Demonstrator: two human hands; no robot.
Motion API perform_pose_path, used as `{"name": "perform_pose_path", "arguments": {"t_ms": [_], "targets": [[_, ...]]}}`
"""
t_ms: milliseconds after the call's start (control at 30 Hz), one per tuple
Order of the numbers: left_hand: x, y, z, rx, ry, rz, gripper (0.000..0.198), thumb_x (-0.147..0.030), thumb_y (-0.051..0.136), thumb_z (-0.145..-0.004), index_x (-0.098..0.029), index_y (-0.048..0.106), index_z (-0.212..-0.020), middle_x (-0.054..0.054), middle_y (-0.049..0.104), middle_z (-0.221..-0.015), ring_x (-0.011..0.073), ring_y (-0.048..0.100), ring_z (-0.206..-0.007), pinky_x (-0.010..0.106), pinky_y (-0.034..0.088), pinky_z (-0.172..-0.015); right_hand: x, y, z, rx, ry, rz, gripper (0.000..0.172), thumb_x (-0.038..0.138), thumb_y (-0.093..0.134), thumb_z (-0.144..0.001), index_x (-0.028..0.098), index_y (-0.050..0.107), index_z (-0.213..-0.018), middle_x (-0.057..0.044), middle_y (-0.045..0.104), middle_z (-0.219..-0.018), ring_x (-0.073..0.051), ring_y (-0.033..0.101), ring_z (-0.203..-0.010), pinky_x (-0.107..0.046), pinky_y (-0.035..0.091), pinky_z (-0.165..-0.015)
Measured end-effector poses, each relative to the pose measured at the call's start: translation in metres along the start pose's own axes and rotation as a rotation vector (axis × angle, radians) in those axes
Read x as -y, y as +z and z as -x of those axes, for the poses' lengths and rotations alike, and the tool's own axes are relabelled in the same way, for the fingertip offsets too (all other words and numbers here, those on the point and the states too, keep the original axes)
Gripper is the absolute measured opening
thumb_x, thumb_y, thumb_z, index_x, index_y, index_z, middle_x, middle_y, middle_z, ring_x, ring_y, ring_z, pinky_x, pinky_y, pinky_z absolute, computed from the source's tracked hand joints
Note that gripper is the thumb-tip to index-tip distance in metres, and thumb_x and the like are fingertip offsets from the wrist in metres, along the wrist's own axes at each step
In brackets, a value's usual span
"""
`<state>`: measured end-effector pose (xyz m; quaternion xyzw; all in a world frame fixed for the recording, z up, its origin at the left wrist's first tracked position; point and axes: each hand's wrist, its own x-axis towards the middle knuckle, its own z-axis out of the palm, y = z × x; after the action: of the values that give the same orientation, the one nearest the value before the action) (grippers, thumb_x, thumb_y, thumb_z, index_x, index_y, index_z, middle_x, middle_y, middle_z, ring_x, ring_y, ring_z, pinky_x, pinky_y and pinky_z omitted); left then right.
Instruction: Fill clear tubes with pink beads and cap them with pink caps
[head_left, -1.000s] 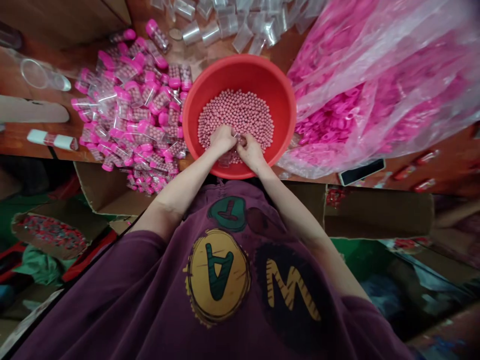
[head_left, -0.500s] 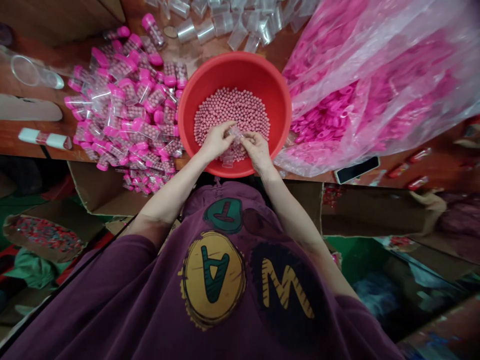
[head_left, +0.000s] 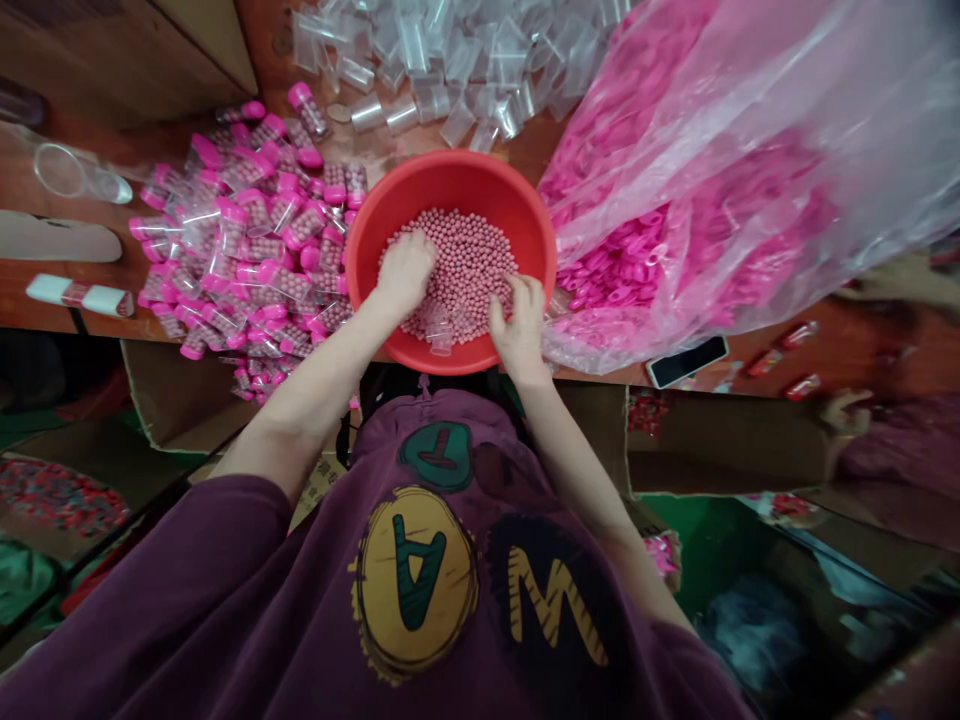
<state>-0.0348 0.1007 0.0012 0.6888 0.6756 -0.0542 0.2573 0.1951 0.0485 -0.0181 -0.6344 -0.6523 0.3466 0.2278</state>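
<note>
A red bowl [head_left: 450, 170] holds many small pink beads [head_left: 472, 250]. Inside it, at the left, my left hand [head_left: 407, 268] is closed with its fingertips down at the beads; what it holds, if anything, is hidden. My right hand [head_left: 519, 322] is over the bowl's right side, fingers apart and curved, with nothing visible in it. Between the hands, clear containers [head_left: 439, 335] lie on the beads near the bowl's front. Left of the bowl is a pile of bead-filled clear jars with pink caps [head_left: 259, 235].
Clear cups [head_left: 450, 60] lie behind the bowl. A plastic bag of pink pieces [head_left: 697, 200] fills the right side, with a phone [head_left: 687, 361] before it. Another person's hand [head_left: 911, 283] shows at the far right. A cardboard box [head_left: 127, 60] stands at the back left.
My hands have moved apart. The left one has gone left into the beads; the right one has opened toward the bowl's right side. The clear item between their fingers is no longer held there. The view has shifted.
</note>
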Motion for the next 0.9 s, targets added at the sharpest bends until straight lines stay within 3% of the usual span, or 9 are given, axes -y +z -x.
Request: {"name": "perform_pose_path", "arguments": {"t_ms": [67,167,367,500,600,700,767,900], "targets": [[0.005,-0.002,-0.019,-0.083,-0.139,0.01,0.055,-0.006,0.028,-0.108,-0.008,0.072,-0.14,0.026,0.068,-0.147,0.0356,0.063,-0.138,0.047,0.054,-0.115,-0.008,-0.014,0.003,-0.111,0.002,0.218,0.053,0.04,0.054,-0.105,0.017,0.061,-0.152,-0.025,0.054,-0.163,-0.042,0.05,-0.155,-0.071,0.038,-0.132],[0.0,0.001,-0.041,-0.085,-0.179,0.02,0.058,-0.006,0.026,-0.109,-0.008,0.073,-0.143,0.027,0.067,-0.151,0.037,0.062,-0.141,0.052,0.054,-0.117,-0.019,-0.018,0.005,-0.082,0.084,0.337,0.06,0.04,0.057,-0.103,0.012,0.057,-0.157,-0.031,0.041,-0.172,-0.046,0.041,-0.162,-0.072,0.034,-0.134],[-0.05,0.032,-0.047,0.052,0.056,0.04,0.058,-0.002,0.025,-0.106,0.0,0.071,-0.142,0.031,0.064,-0.155,0.0406,0.058,-0.148,0.056,0.05,-0.121,-0.032,-0.005,0.005,-0.039,0.08,0.357,0.05,0.036,0.048,-0.108,0.012,0.062,-0.149,-0.031,0.039,-0.171,-0.042,0.039,-0.164,-0.067,0.037,-0.136],[-0.074,0.057,-0.036,0.118,0.167,0.115,0.054,-0.002,0.031,-0.105,-0.005,0.074,-0.138,0.027,0.067,-0.152,0.0372,0.061,-0.145,0.049,0.053,-0.117,-0.042,-0.002,0.004,-0.055,0.045,0.355,0.047,0.034,0.047,-0.108,0.014,0.064,-0.146,-0.028,0.041,-0.168,-0.039,0.042,-0.162,-0.064,0.038,-0.136],[-0.071,0.071,-0.029,0.112,0.183,0.257,0.05,-0.001,0.049,-0.098,-0.009,0.075,-0.139,0.021,0.073,-0.146,0.0329,0.067,-0.138,0.044,0.054,-0.117,-0.051,0.003,0.003,-0.08,0.015,0.338,0.049,0.036,0.048,-0.107,0.014,0.062,-0.148,-0.026,0.042,-0.167,-0.038,0.043,-0.16,-0.064,0.038,-0.136],[-0.056,0.075,-0.022,0.034,0.152,0.554,0.05,-0.009,0.067,-0.092,-0.009,0.076,-0.141,0.018,0.077,-0.144,0.0335,0.068,-0.137,0.048,0.048,-0.127,-0.055,0.003,0.004,-0.098,0.001,0.328,0.053,0.038,0.046,-0.108,0.013,0.059,-0.153,-0.026,0.041,-0.168,-0.037,0.042,-0.161,-0.063,0.037,-0.137],[-0.044,0.07,-0.016,0.018,0.135,0.771,0.051,-0.012,0.069,-0.091,-0.008,0.076,-0.142,0.018,0.077,-0.146,0.0327,0.069,-0.138,0.05,0.046,-0.13,-0.053,-0.001,0.005,-0.119,-0.007,0.33,0.056,0.039,0.046,-0.107,0.013,0.056,-0.155,-0.026,0.04,-0.169,-0.038,0.041,-0.162,-0.066,0.036,-0.137],[-0.03,0.047,0.008,0.142,0.131,1.249,0.047,-0.018,0.068,-0.096,-0.008,0.075,-0.141,0.018,0.078,-0.145,0.0266,0.073,-0.135,0.043,0.053,-0.123,-0.041,-0.02,-0.001,-0.153,-0.103,0.247,0.052,0.036,0.048,-0.103,0.018,0.059,-0.151,-0.023,0.047,-0.166,-0.038,0.044,-0.16,-0.07,0.036,-0.136]]}}
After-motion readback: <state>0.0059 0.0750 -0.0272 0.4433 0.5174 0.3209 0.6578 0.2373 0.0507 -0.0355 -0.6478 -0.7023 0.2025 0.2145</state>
